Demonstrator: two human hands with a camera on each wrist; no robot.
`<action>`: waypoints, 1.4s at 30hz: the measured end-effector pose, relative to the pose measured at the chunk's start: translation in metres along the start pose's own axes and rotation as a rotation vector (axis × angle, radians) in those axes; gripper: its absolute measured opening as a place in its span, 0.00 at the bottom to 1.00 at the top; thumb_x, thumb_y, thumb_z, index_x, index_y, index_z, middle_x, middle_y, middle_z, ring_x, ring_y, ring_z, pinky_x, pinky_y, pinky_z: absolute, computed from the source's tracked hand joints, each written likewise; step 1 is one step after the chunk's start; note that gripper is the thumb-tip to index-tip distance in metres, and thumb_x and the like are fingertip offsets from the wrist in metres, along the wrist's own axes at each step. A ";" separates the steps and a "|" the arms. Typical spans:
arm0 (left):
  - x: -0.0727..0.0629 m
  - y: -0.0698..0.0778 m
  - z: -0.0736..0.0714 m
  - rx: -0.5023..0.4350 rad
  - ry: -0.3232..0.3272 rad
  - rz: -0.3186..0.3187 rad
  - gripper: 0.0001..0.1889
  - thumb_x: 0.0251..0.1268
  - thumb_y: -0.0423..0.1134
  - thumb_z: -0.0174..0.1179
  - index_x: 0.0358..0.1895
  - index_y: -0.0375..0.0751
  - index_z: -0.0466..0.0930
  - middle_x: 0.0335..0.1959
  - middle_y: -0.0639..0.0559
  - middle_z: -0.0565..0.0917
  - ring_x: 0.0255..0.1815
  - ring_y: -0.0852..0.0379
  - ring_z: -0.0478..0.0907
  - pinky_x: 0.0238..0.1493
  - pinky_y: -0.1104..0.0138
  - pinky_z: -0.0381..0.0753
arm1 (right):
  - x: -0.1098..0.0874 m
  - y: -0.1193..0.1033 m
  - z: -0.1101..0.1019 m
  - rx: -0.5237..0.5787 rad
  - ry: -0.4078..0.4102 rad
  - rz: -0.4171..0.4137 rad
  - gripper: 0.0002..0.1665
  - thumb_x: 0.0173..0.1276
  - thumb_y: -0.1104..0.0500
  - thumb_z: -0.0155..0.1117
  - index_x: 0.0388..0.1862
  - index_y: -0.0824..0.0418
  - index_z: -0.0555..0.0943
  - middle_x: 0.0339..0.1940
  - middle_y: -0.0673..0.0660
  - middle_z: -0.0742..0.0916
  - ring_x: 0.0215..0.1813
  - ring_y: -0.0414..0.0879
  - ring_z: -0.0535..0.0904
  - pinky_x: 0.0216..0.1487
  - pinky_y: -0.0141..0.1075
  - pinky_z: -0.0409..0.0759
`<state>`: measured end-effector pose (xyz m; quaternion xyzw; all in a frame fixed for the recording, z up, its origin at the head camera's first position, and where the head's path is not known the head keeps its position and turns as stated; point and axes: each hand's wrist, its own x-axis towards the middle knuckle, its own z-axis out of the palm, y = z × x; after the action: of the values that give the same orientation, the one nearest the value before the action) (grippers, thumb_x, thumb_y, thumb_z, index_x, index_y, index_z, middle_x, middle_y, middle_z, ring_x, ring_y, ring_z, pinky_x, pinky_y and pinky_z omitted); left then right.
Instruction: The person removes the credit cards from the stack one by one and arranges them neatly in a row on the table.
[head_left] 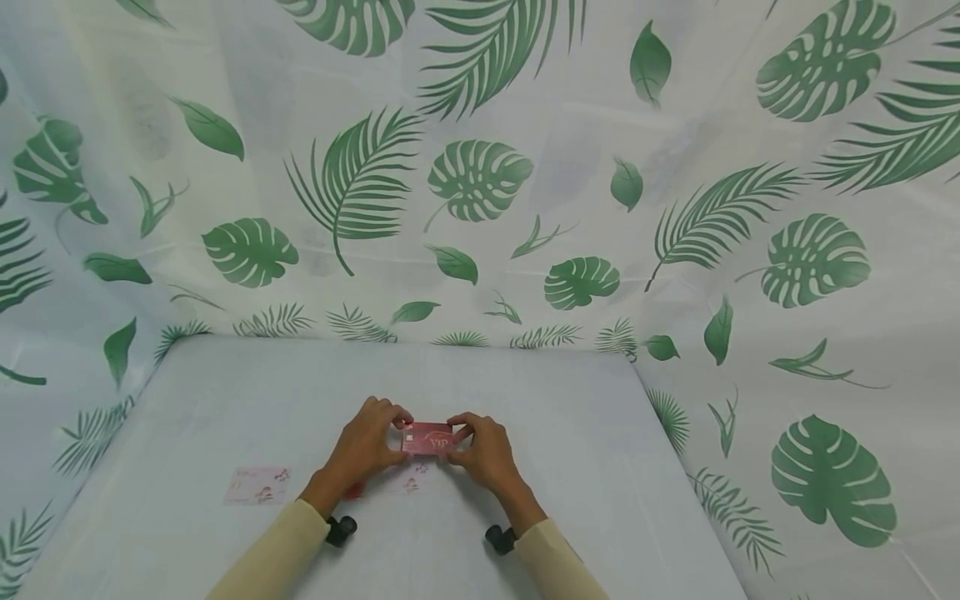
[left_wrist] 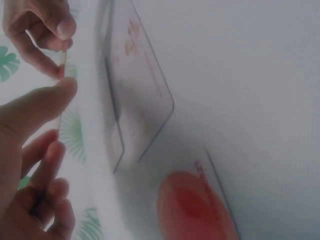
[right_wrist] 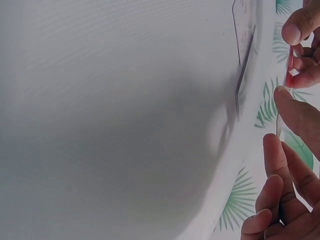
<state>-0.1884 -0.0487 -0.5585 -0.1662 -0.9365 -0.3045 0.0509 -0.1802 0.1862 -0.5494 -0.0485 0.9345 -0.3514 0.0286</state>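
Observation:
Held up between both hands is a small red card (head_left: 427, 438) with "VIP" lettering, its printed face toward the head camera. My left hand (head_left: 369, 435) pinches its left edge, thumb below and fingers above. At the opposite edge, my right hand (head_left: 483, 452) pinches it the same way. Both wrist views show the card nearly edge-on, as a thin strip (left_wrist: 63, 62). Beneath the hands lie pale see-through cards (left_wrist: 142, 85) with red floral print, partly overlapping. A see-through card with a red oval (left_wrist: 192, 207) lies near my left wrist, mostly hidden in the head view.
Another pale card (head_left: 257, 486) with red print lies on the white tabletop (head_left: 600, 475), left of my left forearm. Leaf-patterned white sheeting (head_left: 495, 100) rises behind the table and at both sides. Dark wrist cameras (head_left: 342, 531) are strapped at both cuffs.

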 end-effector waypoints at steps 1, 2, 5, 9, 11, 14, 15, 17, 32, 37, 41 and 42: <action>0.000 0.001 0.001 0.007 0.001 0.004 0.27 0.47 0.44 0.86 0.53 0.50 0.87 0.40 0.59 0.82 0.46 0.59 0.71 0.47 0.62 0.80 | -0.001 0.001 -0.001 -0.002 0.002 -0.001 0.28 0.59 0.56 0.85 0.59 0.49 0.87 0.38 0.47 0.88 0.39 0.44 0.74 0.39 0.37 0.72; 0.000 0.001 0.002 0.010 0.001 0.009 0.27 0.47 0.44 0.86 0.53 0.50 0.87 0.39 0.59 0.82 0.45 0.60 0.70 0.47 0.62 0.80 | -0.002 0.001 -0.002 -0.006 0.004 -0.001 0.28 0.59 0.56 0.85 0.59 0.49 0.87 0.37 0.47 0.88 0.39 0.44 0.74 0.39 0.37 0.72; 0.000 0.003 0.004 0.012 -0.008 0.013 0.27 0.47 0.45 0.86 0.53 0.50 0.87 0.40 0.59 0.82 0.46 0.60 0.70 0.47 0.62 0.80 | -0.005 0.003 -0.004 -0.004 0.005 -0.001 0.28 0.58 0.56 0.85 0.59 0.49 0.88 0.37 0.47 0.88 0.39 0.44 0.74 0.39 0.36 0.71; -0.001 0.007 0.006 -0.009 -0.022 0.016 0.28 0.46 0.46 0.87 0.53 0.49 0.87 0.40 0.57 0.83 0.46 0.59 0.71 0.49 0.61 0.81 | -0.010 0.006 -0.007 -0.009 0.009 -0.008 0.29 0.57 0.57 0.86 0.58 0.50 0.88 0.37 0.48 0.88 0.38 0.43 0.73 0.38 0.35 0.69; -0.002 0.009 0.007 -0.015 -0.027 0.022 0.28 0.46 0.46 0.87 0.53 0.49 0.87 0.41 0.57 0.83 0.47 0.59 0.71 0.49 0.61 0.81 | -0.012 0.007 -0.009 -0.014 0.016 -0.019 0.29 0.56 0.57 0.86 0.58 0.50 0.88 0.36 0.48 0.89 0.37 0.43 0.73 0.38 0.35 0.69; -0.002 0.012 0.009 -0.018 -0.024 0.040 0.28 0.46 0.46 0.87 0.53 0.49 0.87 0.41 0.56 0.83 0.46 0.60 0.71 0.49 0.61 0.81 | -0.014 0.010 -0.010 -0.026 0.021 -0.023 0.29 0.56 0.57 0.86 0.58 0.50 0.88 0.36 0.48 0.89 0.37 0.42 0.73 0.38 0.34 0.68; -0.002 0.013 0.009 -0.018 -0.023 0.047 0.28 0.46 0.46 0.87 0.53 0.49 0.87 0.41 0.56 0.83 0.46 0.60 0.70 0.49 0.61 0.81 | -0.015 0.011 -0.011 -0.027 0.023 -0.028 0.29 0.56 0.57 0.87 0.57 0.51 0.88 0.36 0.49 0.89 0.37 0.42 0.73 0.38 0.34 0.68; -0.003 0.014 0.011 -0.020 -0.020 0.058 0.28 0.45 0.46 0.87 0.52 0.49 0.87 0.40 0.56 0.83 0.46 0.60 0.70 0.48 0.61 0.81 | -0.017 0.013 -0.012 -0.032 0.025 -0.022 0.29 0.55 0.57 0.87 0.57 0.50 0.88 0.36 0.49 0.89 0.37 0.41 0.72 0.38 0.34 0.68; -0.007 0.025 0.027 -0.011 -0.016 0.111 0.28 0.43 0.46 0.88 0.50 0.47 0.87 0.40 0.56 0.83 0.46 0.59 0.71 0.47 0.61 0.82 | -0.031 0.027 -0.016 -0.066 0.031 -0.010 0.30 0.53 0.59 0.88 0.56 0.52 0.89 0.36 0.49 0.90 0.35 0.41 0.71 0.36 0.33 0.68; -0.008 0.027 0.034 0.010 -0.041 0.105 0.27 0.44 0.49 0.87 0.49 0.49 0.87 0.41 0.56 0.83 0.46 0.59 0.71 0.48 0.61 0.83 | -0.035 0.030 -0.017 -0.075 0.018 0.016 0.29 0.53 0.58 0.88 0.56 0.52 0.89 0.37 0.51 0.89 0.37 0.42 0.72 0.36 0.34 0.68; -0.010 0.027 0.038 0.007 -0.055 0.110 0.28 0.44 0.50 0.87 0.50 0.50 0.86 0.42 0.55 0.84 0.48 0.59 0.71 0.49 0.61 0.83 | -0.038 0.032 -0.016 -0.084 0.016 0.037 0.29 0.54 0.58 0.88 0.56 0.52 0.89 0.37 0.51 0.87 0.37 0.43 0.72 0.37 0.35 0.69; -0.011 0.028 0.038 0.002 -0.058 0.107 0.28 0.45 0.50 0.87 0.50 0.50 0.86 0.43 0.55 0.84 0.48 0.59 0.72 0.50 0.61 0.84 | -0.038 0.032 -0.015 -0.086 0.016 0.042 0.29 0.54 0.58 0.87 0.56 0.52 0.89 0.36 0.51 0.87 0.37 0.43 0.72 0.37 0.35 0.69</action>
<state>-0.1686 -0.0079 -0.5762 -0.2249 -0.9277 -0.2954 0.0400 -0.1458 0.2246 -0.5586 -0.0270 0.9499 -0.3103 0.0263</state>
